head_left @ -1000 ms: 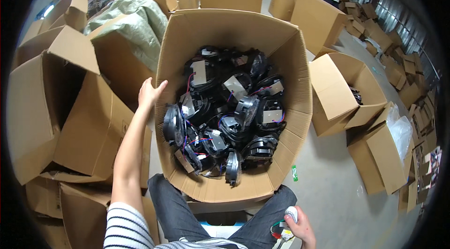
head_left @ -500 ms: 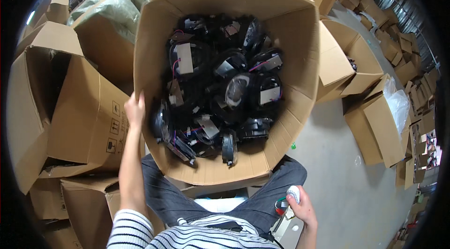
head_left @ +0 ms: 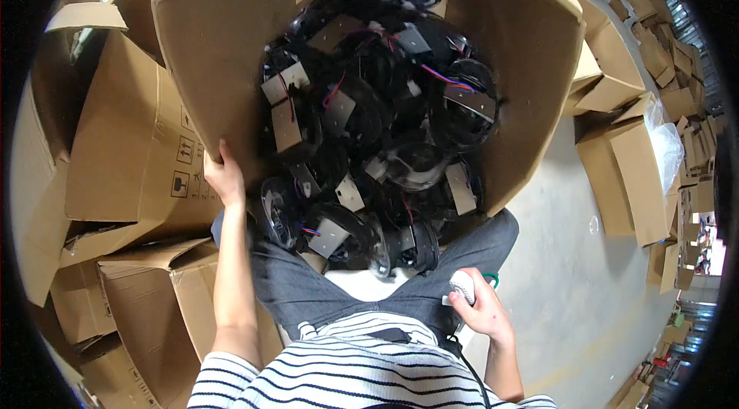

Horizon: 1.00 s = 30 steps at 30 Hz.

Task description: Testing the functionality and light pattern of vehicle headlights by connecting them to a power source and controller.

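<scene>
Box [head_left: 223, 47], cut off above, is held by the left grip [head_left: 225, 179]; right grip [head_left: 485, 310] clasps a half-hidden white object [head_left: 463, 284].

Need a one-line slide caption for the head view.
Left hand gripping the rim of a large cardboard box of black wired parts; right hand holding a small white object.

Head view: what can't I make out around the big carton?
In the head view:
Big carton: far rim cut off by the upper edge; near rim mostly hidden by black parts.
Lower black parts: covered by upper ones.
White object: partly hidden by right hand.
</scene>
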Available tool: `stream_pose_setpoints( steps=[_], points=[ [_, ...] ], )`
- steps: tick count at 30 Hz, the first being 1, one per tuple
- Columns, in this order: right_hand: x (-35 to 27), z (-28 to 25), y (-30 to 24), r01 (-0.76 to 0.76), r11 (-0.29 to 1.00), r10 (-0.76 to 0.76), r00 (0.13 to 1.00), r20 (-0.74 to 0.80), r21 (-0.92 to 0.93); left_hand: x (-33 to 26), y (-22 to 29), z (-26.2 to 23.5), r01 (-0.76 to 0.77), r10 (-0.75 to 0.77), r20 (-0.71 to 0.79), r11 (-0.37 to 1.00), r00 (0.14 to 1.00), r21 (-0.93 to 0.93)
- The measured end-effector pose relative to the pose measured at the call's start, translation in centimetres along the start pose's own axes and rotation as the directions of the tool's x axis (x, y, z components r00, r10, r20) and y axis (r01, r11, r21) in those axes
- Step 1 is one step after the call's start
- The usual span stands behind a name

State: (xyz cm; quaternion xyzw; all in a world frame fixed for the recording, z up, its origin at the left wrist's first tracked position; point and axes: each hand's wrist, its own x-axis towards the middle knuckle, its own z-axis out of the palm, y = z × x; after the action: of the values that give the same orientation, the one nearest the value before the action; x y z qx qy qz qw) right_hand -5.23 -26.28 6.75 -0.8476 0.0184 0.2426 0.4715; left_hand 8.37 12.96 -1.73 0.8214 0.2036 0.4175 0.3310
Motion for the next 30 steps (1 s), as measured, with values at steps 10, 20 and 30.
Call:
stream_pose_setpoints(
  steps=[10, 20, 30],
  points=[
    [-1.3, 3.7, -0.8, 0.027, 0.998, -0.021, 0.994, -0.103, 0.06, 2.1, 0.2, 1.4, -0.013, 0.013, -0.01, 0.999, 1.0, -0.05],
    [-2.1, 8.1, -1.9, -0.113, 0.974, 0.145, 0.977, -0.155, 0.198, -3.2, 3.3, -4.1, -0.107, 0.11, 0.007, 0.979, 0.994, -0.173],
    [-3.5, 8.6, -1.8, -0.053, 0.997, 0.043, 0.987, -0.155, -0.06, -23.2, -1.0, -2.1, 0.915, -0.503, 0.81, 0.393, 0.301, -0.096]
  ],
)
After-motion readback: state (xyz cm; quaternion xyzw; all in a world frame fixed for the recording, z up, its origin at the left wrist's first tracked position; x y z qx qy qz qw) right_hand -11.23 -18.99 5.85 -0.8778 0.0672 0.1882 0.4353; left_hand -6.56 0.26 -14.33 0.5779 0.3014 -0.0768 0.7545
